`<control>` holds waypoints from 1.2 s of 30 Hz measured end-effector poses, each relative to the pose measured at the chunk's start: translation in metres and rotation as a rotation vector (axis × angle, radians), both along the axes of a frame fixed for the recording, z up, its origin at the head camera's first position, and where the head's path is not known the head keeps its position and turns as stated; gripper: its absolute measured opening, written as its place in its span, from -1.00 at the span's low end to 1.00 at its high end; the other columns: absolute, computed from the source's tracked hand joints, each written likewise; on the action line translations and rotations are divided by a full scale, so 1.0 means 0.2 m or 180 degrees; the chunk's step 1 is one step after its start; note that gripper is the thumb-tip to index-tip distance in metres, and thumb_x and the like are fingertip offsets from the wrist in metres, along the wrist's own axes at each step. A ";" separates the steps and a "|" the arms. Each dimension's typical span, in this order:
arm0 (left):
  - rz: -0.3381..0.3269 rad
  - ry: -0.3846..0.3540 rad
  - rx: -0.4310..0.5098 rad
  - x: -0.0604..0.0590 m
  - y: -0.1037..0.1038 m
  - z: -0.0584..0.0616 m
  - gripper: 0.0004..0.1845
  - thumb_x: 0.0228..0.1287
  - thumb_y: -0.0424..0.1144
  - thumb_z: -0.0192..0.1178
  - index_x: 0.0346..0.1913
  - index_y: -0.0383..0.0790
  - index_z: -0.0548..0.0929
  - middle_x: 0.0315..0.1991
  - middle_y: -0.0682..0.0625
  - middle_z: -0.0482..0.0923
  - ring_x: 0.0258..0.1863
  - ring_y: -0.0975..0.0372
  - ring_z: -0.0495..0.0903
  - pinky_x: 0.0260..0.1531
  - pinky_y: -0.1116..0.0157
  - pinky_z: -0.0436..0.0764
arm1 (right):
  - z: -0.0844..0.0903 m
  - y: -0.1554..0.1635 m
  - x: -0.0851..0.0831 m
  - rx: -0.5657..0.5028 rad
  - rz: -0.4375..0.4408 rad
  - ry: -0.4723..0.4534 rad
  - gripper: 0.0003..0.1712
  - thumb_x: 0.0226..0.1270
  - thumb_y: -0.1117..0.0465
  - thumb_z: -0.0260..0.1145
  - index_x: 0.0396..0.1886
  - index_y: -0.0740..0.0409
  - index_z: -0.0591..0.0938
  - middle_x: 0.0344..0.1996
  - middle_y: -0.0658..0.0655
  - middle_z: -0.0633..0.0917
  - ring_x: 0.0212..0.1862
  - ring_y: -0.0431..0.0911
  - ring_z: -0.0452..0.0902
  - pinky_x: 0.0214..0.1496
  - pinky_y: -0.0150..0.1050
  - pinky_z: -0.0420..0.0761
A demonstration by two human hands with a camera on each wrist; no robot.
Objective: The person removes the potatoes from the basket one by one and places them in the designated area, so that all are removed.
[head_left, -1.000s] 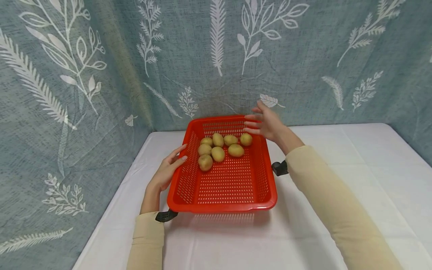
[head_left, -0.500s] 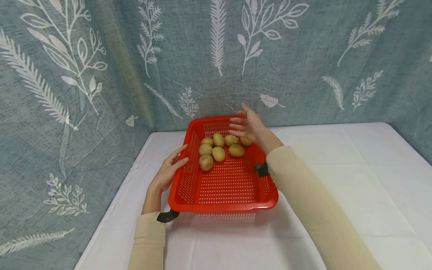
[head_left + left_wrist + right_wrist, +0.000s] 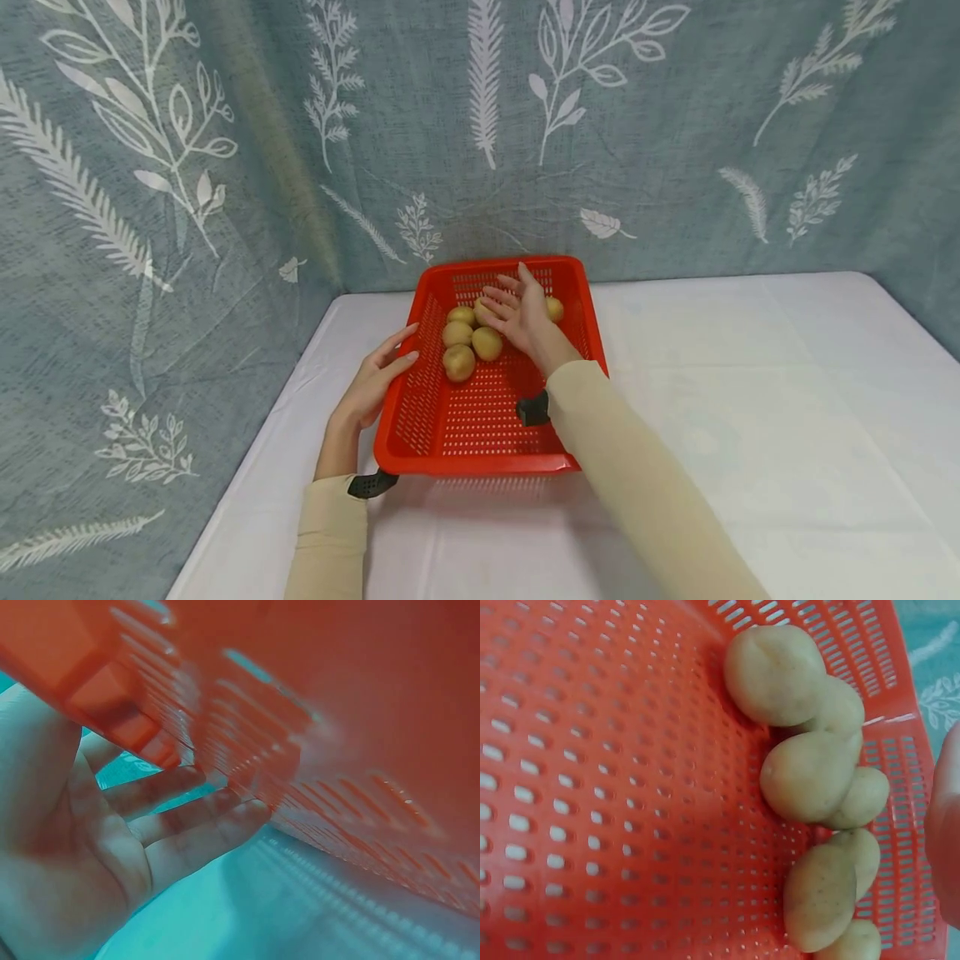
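A red plastic basket [image 3: 495, 462] with slotted walls stands on the white cloth. Several yellowish potatoes [image 3: 459, 362] lie grouped in its far part; some are hidden behind my right hand in the head view. My left hand [image 3: 367, 387] holds the basket's left side, thumb over the rim. The left wrist view has its fingers [image 3: 199, 836] against the outside of the slotted wall. My right hand [image 3: 525, 312] is over the potatoes with its fingers spread and nothing held. In the right wrist view only a blurred edge of it shows, beside potatoes [image 3: 808, 778] in a cluster.
The white-covered table [image 3: 750, 400] extends to the right of the basket. A blue-green curtain [image 3: 450, 125] with white leaf prints hangs behind it and along the left. Black wrist straps [image 3: 534, 410] show near both sleeves.
My right hand has moved from the basket's right rim leftward and down, and is now over the potatoes. The left hand, the basket and the visible potatoes have stayed about where they were.
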State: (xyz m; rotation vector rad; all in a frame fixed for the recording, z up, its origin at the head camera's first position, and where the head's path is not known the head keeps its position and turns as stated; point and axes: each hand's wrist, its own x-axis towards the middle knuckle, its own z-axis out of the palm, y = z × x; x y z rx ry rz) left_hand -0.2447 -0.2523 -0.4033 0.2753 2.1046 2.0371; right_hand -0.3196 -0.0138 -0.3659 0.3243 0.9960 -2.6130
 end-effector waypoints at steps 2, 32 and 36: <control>-0.0012 0.0016 0.0004 0.00 0.00 0.00 -0.41 0.47 -0.26 -0.02 0.49 -0.13 0.10 0.23 -0.37 0.23 -0.02 0.00 0.54 -0.15 0.18 0.61 | -0.01 0.00 0.00 -0.0007 -0.0040 -0.0035 -0.34 0.49 -0.15 -0.04 0.40 0.15 0.28 0.29 0.26 0.37 0.25 0.11 0.34 0.20 -0.03 0.41; 0.0054 -0.0036 0.0082 0.00 0.01 0.01 -0.40 0.47 -0.26 -0.02 0.49 -0.10 0.10 0.25 -0.31 0.23 -0.07 0.08 0.55 -0.19 0.20 0.62 | -0.11 0.06 -0.04 0.0743 -0.1767 -0.0379 -0.59 0.48 0.09 0.03 -0.05 0.35 0.61 -0.27 0.16 0.56 -0.25 -0.09 0.39 -0.01 -0.26 0.39; 0.0047 -0.0046 0.0079 0.00 0.01 0.00 -0.40 0.47 -0.26 -0.03 0.49 -0.10 0.09 0.26 -0.31 0.22 -0.06 0.07 0.54 -0.19 0.20 0.62 | -0.09 0.05 0.00 0.1033 -0.1723 -0.0499 -0.68 0.40 0.24 0.04 -0.57 0.21 0.51 -0.62 0.01 0.40 -0.49 -0.17 0.27 -0.27 -0.32 0.37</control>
